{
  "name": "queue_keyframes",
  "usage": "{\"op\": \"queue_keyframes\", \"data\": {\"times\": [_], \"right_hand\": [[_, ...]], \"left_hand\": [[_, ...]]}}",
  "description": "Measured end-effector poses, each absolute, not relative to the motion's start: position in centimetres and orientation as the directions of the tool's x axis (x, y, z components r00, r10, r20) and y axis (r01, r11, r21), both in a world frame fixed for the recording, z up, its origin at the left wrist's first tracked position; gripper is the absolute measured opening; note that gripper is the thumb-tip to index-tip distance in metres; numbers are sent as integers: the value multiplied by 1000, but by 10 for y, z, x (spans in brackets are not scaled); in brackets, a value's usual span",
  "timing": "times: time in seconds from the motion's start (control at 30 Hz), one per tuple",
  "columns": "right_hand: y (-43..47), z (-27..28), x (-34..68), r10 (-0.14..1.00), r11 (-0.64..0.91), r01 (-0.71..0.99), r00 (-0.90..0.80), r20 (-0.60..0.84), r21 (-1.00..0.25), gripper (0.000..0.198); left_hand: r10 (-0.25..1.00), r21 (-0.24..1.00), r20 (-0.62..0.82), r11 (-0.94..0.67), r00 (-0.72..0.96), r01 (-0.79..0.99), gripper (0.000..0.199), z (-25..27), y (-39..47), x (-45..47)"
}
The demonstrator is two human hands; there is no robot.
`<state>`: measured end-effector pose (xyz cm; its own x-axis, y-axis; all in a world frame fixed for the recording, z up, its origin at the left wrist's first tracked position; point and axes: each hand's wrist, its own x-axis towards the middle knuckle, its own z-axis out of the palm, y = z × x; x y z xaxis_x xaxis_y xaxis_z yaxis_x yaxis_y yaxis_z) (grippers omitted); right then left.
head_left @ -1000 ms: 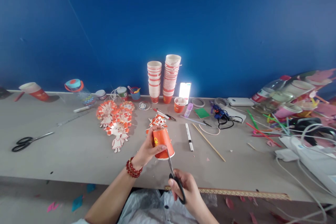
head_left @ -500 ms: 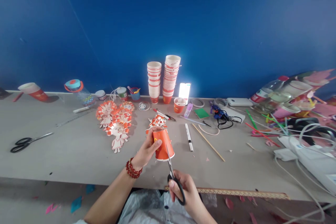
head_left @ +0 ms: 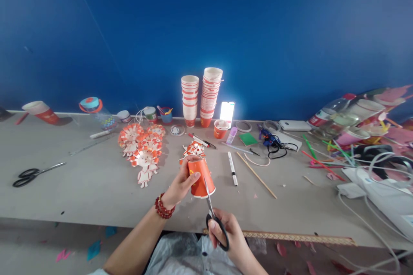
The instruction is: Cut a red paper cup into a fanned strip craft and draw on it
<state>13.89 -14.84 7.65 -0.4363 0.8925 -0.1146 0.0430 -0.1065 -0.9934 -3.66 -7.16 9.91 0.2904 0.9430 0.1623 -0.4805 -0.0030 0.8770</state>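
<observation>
Held between thumb and fingers of my left hand (head_left: 181, 184) is an orange paper cup (head_left: 200, 182), its white rim turned down toward me. My right hand (head_left: 227, 232) grips black-handled scissors (head_left: 209, 206) by the finger loops. The scissor blades reach up from the rim along the cup's side; one blade lies over the orange surface. Just beyond the cup is a pile of orange and white cut paper pieces (head_left: 193, 150). To its left lie several paper figures (head_left: 143, 163) with curled orange fringes.
Behind stand two tall stacks of paper cups (head_left: 190, 99), a small cup (head_left: 221, 129) and a lit phone (head_left: 227, 114). A marker (head_left: 232, 168) and a wooden stick (head_left: 257, 176) lie to the right. Other scissors (head_left: 37, 175) rest at far left; cables and a power strip (head_left: 383, 202) fill the right.
Almost nothing differs. Both hands, the cup and the scissors keep nearly the same positions, with only a tiny shift in the picture.
</observation>
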Motion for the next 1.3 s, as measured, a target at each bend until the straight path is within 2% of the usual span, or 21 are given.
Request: {"op": "queue_keyframes", "data": {"times": [0.5, 0.87, 1.3], "right_hand": [[-148, 77, 137, 898, -95, 97, -421, -128, -991, 62], [-143, 79, 140, 884, -119, 86, -444, -145, -989, 61], [-139, 81, 141, 896, -130, 89, -415, -155, -987, 60]], "left_hand": [[939, 888, 154, 5, 308, -459, 35, 98, -73, -39], [915, 911, 208, -53, 346, -409, 36, 102, -75, -33], [929, 938, 164, -43, 332, -343, 40, 97, -77, -34]]}}
